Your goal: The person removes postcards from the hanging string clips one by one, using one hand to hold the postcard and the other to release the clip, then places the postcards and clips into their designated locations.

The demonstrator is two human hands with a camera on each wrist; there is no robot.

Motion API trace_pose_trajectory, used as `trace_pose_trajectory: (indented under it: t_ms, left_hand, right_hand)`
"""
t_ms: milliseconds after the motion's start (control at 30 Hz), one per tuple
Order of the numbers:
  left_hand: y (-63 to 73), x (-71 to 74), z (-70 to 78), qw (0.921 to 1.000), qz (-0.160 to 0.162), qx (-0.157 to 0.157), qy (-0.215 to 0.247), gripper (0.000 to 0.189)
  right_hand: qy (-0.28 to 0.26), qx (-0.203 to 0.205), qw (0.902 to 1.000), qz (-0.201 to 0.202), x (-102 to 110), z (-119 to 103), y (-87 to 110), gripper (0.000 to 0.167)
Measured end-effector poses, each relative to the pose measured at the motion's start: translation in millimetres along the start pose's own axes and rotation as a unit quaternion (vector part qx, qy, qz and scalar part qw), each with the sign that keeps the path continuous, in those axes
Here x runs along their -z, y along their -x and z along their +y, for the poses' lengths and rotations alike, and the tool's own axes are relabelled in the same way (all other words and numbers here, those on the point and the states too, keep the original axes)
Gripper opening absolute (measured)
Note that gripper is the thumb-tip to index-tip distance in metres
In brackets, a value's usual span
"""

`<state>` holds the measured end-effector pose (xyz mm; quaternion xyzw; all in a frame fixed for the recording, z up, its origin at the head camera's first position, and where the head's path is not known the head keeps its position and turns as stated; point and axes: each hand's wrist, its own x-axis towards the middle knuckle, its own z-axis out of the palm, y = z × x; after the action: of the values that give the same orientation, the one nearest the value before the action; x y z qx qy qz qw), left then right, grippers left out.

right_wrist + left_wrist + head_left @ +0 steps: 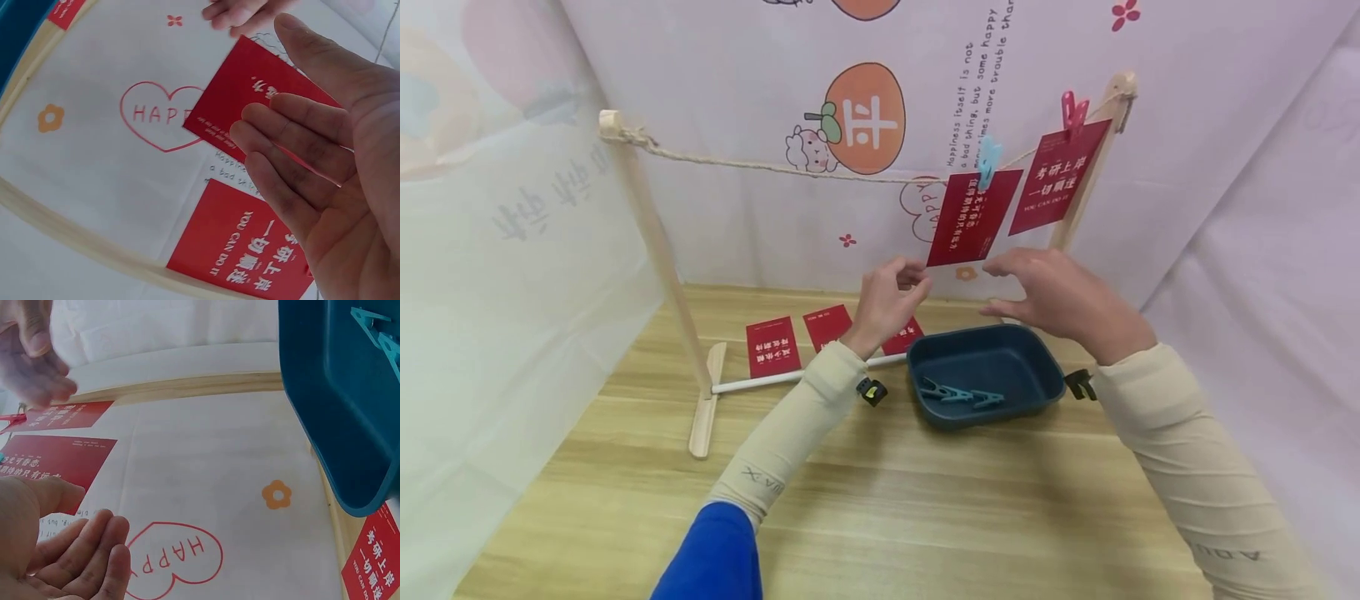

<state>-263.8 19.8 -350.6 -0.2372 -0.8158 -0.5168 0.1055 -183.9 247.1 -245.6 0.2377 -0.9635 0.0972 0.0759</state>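
A red card (973, 218) with white writing hangs from a twine line, held by a light-blue clothespin (988, 162). My left hand (889, 302) hovers by its lower left corner, thumb and fingers apart and holding nothing in the left wrist view. Near the lower right corner is my right hand (1056, 296); the right wrist view shows its fingers (300, 131) loosely extended with nothing gripped. Farther right, another red card (1052, 179) hangs under a pink clothespin (1074, 114).
Wooden posts (651, 225) carry the twine (760, 167). A dark blue bin (985, 337) holds several teal clothespins (955, 393). Left of it, red cards (773, 346) lie on the wooden table (887, 508) behind a white rod (760, 381). A printed cloth (737, 92) hangs behind.
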Motion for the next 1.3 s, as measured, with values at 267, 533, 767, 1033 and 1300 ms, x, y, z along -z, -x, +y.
trace_pose_trajectory:
  t_ms: [267, 533, 767, 1033, 1300]
  left_hand:
    - [-4.9, -4.1, 1.0, 0.9997, 0.017, -0.016, -0.001, 0.035]
    - [-6.3, -7.1, 3.5, 0.9979, 0.045, -0.042, 0.019, 0.032]
    - [-7.7, -10.1, 4.2, 0.9960, 0.063, -0.061, 0.020, 0.023]
    - [-6.9, -11.4, 5.6, 0.9952, 0.068, -0.064, 0.027, 0.020]
    - [-5.1, -10.8, 2.4, 0.9948, 0.067, -0.067, 0.039, 0.019]
  right_hand:
    - [0.016, 0.016, 0.9985, 0.050, 11, -5, -8.9, 0.060]
    - [0.028, -0.010, 0.9956, 0.089, 27, -11, -12.6, 0.058]
    - [0.018, -0.027, 0.9914, 0.127, 36, -15, -16.0, 0.057]
    - [0.025, -0.044, 0.9865, 0.156, 48, -15, -19.8, 0.056]
    - [-0.002, -0.043, 0.9836, 0.175, 60, -13, -26.4, 0.053]
